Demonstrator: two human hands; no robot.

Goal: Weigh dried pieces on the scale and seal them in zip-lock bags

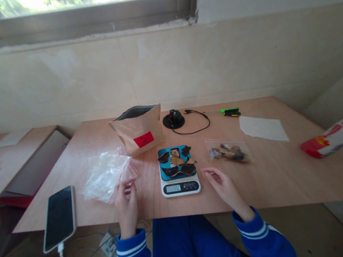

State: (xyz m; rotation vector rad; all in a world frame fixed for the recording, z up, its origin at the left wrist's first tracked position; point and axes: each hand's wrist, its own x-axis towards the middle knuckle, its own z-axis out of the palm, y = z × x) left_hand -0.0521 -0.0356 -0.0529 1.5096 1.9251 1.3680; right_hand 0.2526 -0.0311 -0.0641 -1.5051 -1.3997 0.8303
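- left hand (127,208): loosely curled, half open, holding nothing; fingertips just beside the crumpled clear plastic bag (108,176), left of centre;
- right hand (224,191): half open and empty, just right of the digital scale (180,186);
- on the scale, a blue tray (167,164) carries irregular dried slices (176,158), dark and leathery or tan and brittle-looking; its readout is too small to be sure of;
- further right, a clear zip bag (228,152) of knobbly brown pieces;
- behind, a matte kraft paper pouch (137,129) with a red label and dark lining;
- lower left, a smartphone (58,218) on its charging cable, its glossy screen dark.
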